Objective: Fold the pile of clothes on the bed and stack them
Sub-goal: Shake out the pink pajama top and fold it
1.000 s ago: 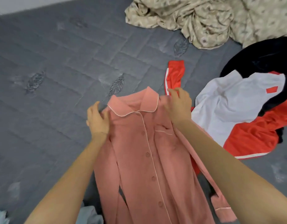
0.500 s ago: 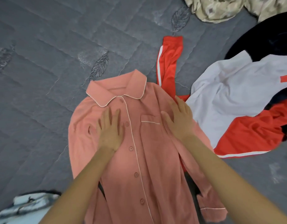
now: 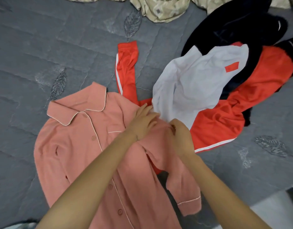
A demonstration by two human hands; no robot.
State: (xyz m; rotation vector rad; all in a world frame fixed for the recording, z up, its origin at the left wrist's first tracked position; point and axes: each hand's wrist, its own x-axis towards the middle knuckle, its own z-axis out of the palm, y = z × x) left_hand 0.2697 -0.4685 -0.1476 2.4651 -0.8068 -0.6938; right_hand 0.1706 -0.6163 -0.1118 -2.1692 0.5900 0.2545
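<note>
Right hand: my right hand (image 3: 181,138) is curled, and I read it as pinching a fold of the pink shirt (image 3: 79,146) at the top of its sleeve (image 3: 180,179).
Left hand: my left hand (image 3: 143,120) lies on the same shoulder of the shirt with the fingers fairly straight, pressing the cloth down rather than gripping it. Its fingertips reach the edge of the white garment (image 3: 192,86).
Hands together: they are close beside each other, the left forearm crossing over the shirt front.
Pink shirt: it lies spread face up on the bed (image 3: 43,47), buttoned, with the collar (image 3: 79,106) at the far end. From my view, its bottom hem is cut off.
Sleeve: it bends down from the shoulder, and the cuff (image 3: 189,204) rests near my right forearm.
Pile: the red garment (image 3: 216,119) with a white stripe sits just right of the shirt, partly under that shoulder. The white garment lies on top of it, and a black garment (image 3: 233,23) is behind.
Far edge: a crumpled beige sheet (image 3: 163,12).
</note>
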